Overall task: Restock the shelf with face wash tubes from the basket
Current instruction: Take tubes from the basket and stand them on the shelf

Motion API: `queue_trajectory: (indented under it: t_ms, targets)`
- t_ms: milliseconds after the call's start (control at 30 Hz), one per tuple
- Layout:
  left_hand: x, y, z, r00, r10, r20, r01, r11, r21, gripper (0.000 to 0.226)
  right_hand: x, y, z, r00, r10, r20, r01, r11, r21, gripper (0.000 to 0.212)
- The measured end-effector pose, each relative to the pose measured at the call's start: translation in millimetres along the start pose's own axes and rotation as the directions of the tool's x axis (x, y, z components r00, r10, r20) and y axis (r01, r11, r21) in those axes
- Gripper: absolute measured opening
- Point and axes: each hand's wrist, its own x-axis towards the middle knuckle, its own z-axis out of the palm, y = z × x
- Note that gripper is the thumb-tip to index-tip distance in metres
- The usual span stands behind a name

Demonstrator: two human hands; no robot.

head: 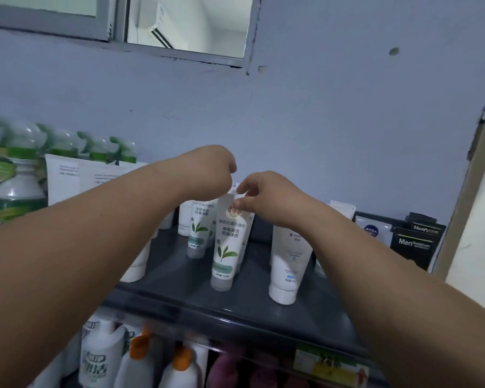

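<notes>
Pinches the crimped top of the front tube (pixel 225 247) with the right hand (pixel 266 198): thumb and forefinger closed on it, other fingers loosely curled. Holds the left hand (pixel 212 170) just up-left of that crimp, back of hand to camera, fingers curled away. Can't tell whether it grips anything or touches the tube.

Has the front tube cap-down, near upright with a slight lean, on the dark shelf (pixel 179 295), mid-shelf towards the front edge. White body, green leaf print, grey cap.

Just behind-left: second leaf tube (pixel 198 233), same print, cap-down, top hidden by the left wrist. More white tubes behind that, mostly hidden.

To the right, apart from the front tube: plain white tube (pixel 289 261), cap-down, top under the right forearm.

To the left, behind the left forearm: cap ends (pixel 136 267) of further white tubes.

Far right on shelf: Nivea sachet (pixel 373 229), black Men boxes (pixel 413 243).

Far left: green spray bottles (pixel 20 175), flat white tubes (pixel 65 177) leaning in front of them.

Below the shelf: white bottles (pixel 101 357), some orange-capped; yellow-green price tag (pixel 331 362) on the shelf lip.

Behind all: blue-grey wall (pixel 333 121), window (pixel 185 21) above.
</notes>
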Motion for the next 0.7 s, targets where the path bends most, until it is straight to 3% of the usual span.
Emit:
queue_trajectory:
  t_ms: [100,300,533,700]
  targets:
    - [-2.8,-13.7,-14.7,0.999,-0.015,-0.03,0.016,1.0,0.007,0.04,4.0,-2.6,3.7,1.0,-0.004,-0.025,0.003,0.999,-0.046,0.008]
    - [-15.3,-52.3,-48.8,0.995,-0.097,-0.025,0.098,0.995,0.009,0.035,5.0,-7.2,-6.1,0.999,-0.016,-0.037,0.013,0.997,-0.08,0.004]
    - [-24.9,-83.0,-50.8,0.983,-0.169,0.071,0.158,0.978,0.138,0.043,4.4,-14.2,-3.8,0.997,0.077,0.002,-0.077,0.992,-0.099,0.013]
    - [-24.2,-91.5,-54.9,0.985,-0.159,0.067,0.149,0.98,0.133,0.052,5.3,-37.4,-13.7,0.994,0.048,-0.1,-0.062,0.987,-0.146,0.024]
